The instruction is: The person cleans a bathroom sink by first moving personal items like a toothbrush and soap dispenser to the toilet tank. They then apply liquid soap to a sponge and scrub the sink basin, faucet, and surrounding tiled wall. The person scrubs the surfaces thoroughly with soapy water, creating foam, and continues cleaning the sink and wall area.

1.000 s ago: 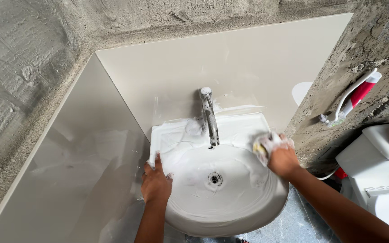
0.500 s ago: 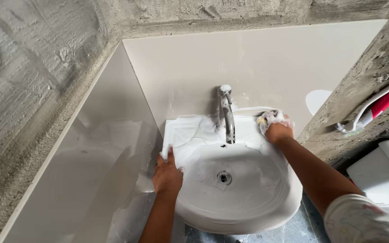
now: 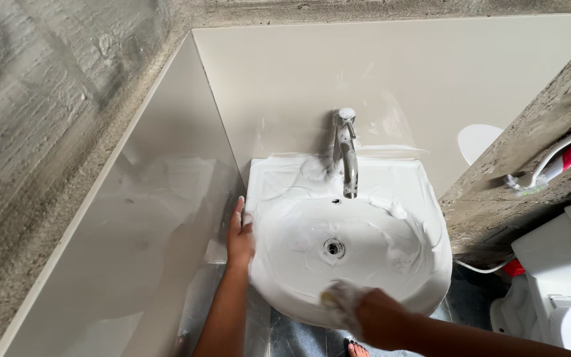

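Left hand (image 3: 240,237) lies flat, fingers together, on the left rim of the white sink (image 3: 391,182). Foam veils the basin around the drain (image 3: 334,248). Right hand (image 3: 379,319), motion-blurred at the front rim, clutches a soapy yellow sponge (image 3: 338,298), mostly hidden under suds.

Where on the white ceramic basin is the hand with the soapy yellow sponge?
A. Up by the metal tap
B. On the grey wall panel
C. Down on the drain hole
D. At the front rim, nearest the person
D: the right hand presses the soapy yellow sponge against the front rim of the white ceramic basin, well away from the metal tap and the drain hole.
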